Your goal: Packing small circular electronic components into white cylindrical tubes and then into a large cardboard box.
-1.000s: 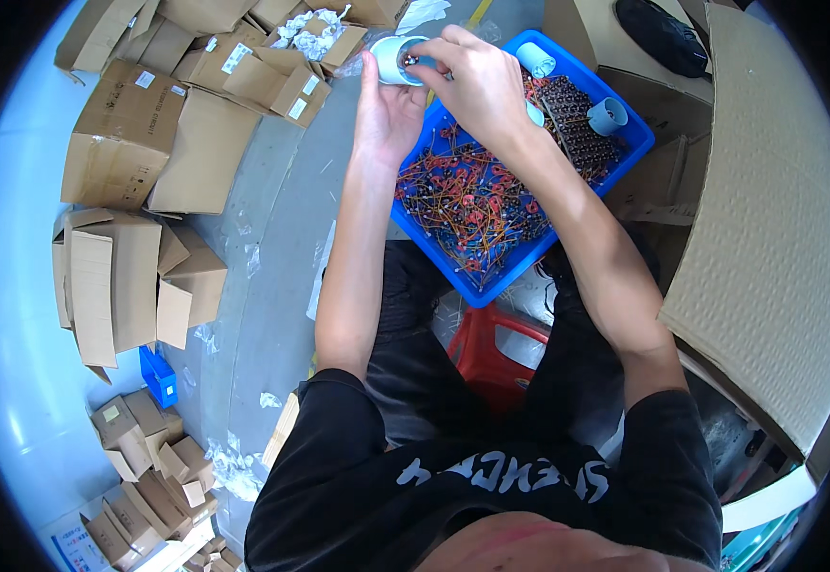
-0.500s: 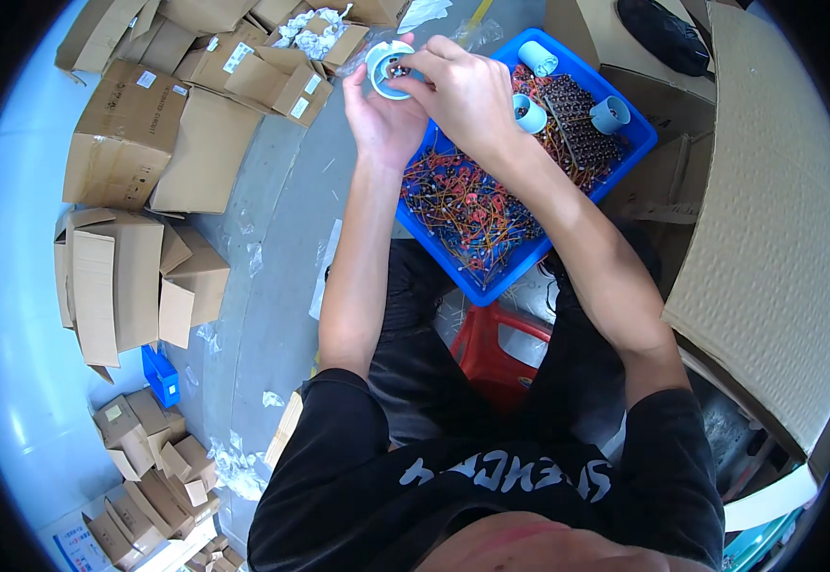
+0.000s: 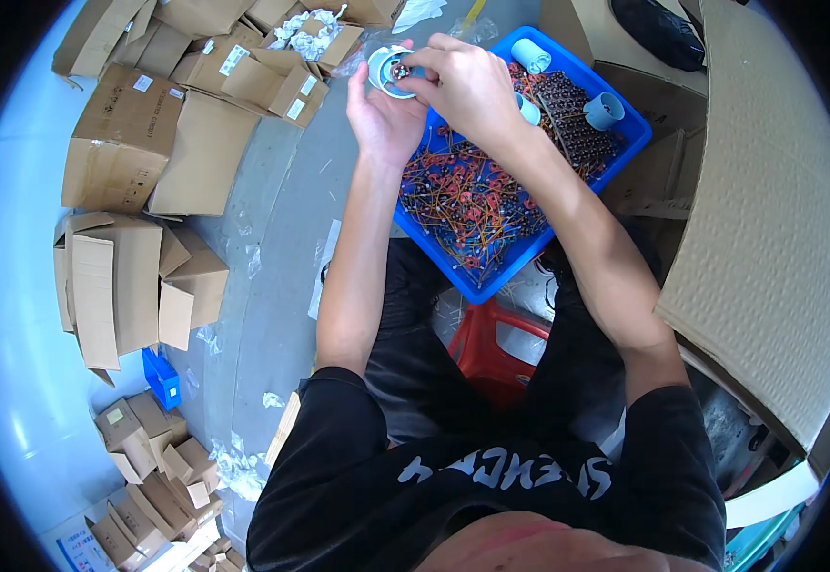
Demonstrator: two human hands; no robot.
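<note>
My left hand point(image 3: 384, 114) holds a small round white cup-shaped part point(image 3: 384, 73) with its open side up. My right hand point(image 3: 463, 84) reaches over it, and its fingertips pinch a small dark and red piece point(image 3: 400, 70) inside the white part. Both hands hover above the far left corner of a blue plastic tray point(image 3: 444, 272) that rests across my knees. The tray is full of small red, orange and blue wired pieces point(image 3: 472, 195), with a dark block of parts point(image 3: 577, 133) and pale blue cylinders point(image 3: 604, 110) at its far end.
Several flattened and open cardboard boxes point(image 3: 129, 143) lie on the grey floor to the left, smaller ones point(image 3: 153, 472) nearer. A small blue box point(image 3: 162, 378) sits among them. A large corrugated cardboard sheet point(image 3: 768, 238) stands at the right. A red stool point(image 3: 491, 348) is under me.
Both hands have shifted a little left and nearer together with the white part. The right fingertips have moved onto the part's middle and now press a small piece into it.
</note>
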